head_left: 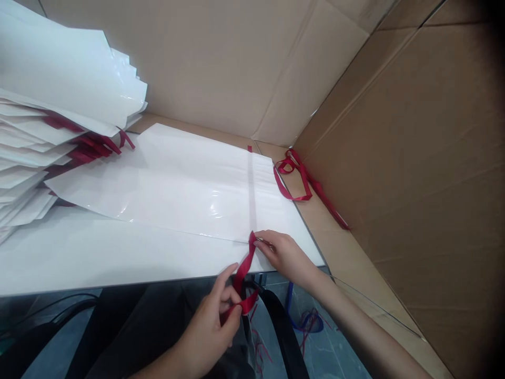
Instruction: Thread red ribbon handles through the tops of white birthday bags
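Note:
A white glossy paper bag (189,184) lies flat, with a pale band crossing it near its right end. At the bag's near edge, a red ribbon (245,266) comes out and hangs over the table edge. My right hand (280,250) is closed in a pinch on the ribbon where it leaves the bag; something thin and shiny shows between the fingers, too small to name. Below the table edge, my left hand (215,316) is closed around the ribbon's lower part, its index finger extended. A short red ribbon end (250,149) pokes out at the bag's far edge.
A tall stack of white bags (59,79) with red ribbon ends stands at the left. Loose red ribbon (303,179) lies by the cardboard wall (426,158) at the right. Under the white table (98,252) are a blue object (313,321) and ribbon scraps on the floor.

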`<state>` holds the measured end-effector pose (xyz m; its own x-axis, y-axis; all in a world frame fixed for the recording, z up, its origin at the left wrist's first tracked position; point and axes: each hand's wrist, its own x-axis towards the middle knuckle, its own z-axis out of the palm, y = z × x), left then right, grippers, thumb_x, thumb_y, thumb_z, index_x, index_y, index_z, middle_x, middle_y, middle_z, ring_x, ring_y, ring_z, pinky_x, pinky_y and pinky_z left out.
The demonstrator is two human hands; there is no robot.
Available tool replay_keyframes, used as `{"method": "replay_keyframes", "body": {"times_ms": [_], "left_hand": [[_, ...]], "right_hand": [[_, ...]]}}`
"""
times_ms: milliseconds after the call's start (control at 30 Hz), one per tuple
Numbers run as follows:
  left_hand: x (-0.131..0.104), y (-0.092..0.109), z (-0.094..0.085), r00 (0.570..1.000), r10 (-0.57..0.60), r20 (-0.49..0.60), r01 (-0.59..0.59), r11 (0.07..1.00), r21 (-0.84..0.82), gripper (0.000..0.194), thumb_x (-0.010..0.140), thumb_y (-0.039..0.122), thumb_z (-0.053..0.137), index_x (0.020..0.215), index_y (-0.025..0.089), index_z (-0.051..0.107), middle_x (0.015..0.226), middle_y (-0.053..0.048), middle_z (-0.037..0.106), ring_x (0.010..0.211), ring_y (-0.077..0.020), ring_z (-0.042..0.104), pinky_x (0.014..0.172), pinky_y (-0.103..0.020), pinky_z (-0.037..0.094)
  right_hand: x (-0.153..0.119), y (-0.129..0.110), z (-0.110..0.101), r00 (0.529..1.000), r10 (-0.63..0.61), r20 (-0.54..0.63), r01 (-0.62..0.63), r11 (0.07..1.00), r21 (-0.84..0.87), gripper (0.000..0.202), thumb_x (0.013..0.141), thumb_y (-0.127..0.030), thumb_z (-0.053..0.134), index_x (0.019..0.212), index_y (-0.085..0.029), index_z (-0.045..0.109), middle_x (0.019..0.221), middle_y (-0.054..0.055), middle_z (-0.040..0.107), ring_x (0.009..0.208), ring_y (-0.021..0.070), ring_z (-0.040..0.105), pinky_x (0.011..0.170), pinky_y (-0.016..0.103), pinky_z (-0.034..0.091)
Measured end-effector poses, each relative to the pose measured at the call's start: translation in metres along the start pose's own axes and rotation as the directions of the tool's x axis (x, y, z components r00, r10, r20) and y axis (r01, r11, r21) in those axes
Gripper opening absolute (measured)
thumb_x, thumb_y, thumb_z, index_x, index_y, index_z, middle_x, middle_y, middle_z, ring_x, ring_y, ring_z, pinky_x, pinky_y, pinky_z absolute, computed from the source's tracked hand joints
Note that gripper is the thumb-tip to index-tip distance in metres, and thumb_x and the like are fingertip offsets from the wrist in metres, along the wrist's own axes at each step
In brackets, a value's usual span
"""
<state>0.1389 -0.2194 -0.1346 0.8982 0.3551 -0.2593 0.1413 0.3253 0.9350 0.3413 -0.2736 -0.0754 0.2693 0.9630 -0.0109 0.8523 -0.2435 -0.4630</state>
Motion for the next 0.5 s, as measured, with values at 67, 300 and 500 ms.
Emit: {"method": "replay_keyframes", "body": {"times_ms": [67,300,500], "left_hand": [[0.002,0.002,0.007,0.998,-0.046,0.042,0.048,0.998,-0.044,0.065,0.084,0.031,0.048,0.14,0.026,0.014,0.083,0.001,0.046,0.044,-0.0032,0.042,0.035,-0.013,0.035],[0.016,0.003,0.014,0.982,0.094,0.163,-0.146,0.93,0.338,0.048,0.085,0.015,0.039,0.132,0.021,0.041,0.093,-0.005,0.056,0.065,-0.012,0.057,0.056,-0.023,0.049],[0.017,-0.001,0.005,0.922,0.153,0.357,-0.36,0.68,0.639,0.041,0.084,0.007,0.038,0.117,0.021,0.058,0.1,-0.007,0.062,0.085,-0.0173,0.059,0.075,-0.026,0.045]], "right_hand": [[0.003,-0.003,-0.002,1.0,0.028,0.001,-0.028,0.998,0.049,0.02,0.091,-0.021,0.046,0.1,-0.018,0.064,0.097,0.005,0.068,0.088,0.0193,0.061,0.078,0.03,0.045],[0.007,-0.004,-0.004,0.993,0.118,0.03,-0.121,0.98,0.157,0.017,0.089,-0.026,0.05,0.095,-0.018,0.063,0.073,0.001,0.064,0.065,0.0144,0.057,0.063,0.025,0.042],[-0.001,-0.002,-0.01,0.997,0.064,0.04,-0.071,0.975,0.212,0.018,0.09,-0.024,0.049,0.097,-0.018,0.065,0.093,0.005,0.066,0.085,0.0164,0.059,0.075,0.027,0.044]]}}
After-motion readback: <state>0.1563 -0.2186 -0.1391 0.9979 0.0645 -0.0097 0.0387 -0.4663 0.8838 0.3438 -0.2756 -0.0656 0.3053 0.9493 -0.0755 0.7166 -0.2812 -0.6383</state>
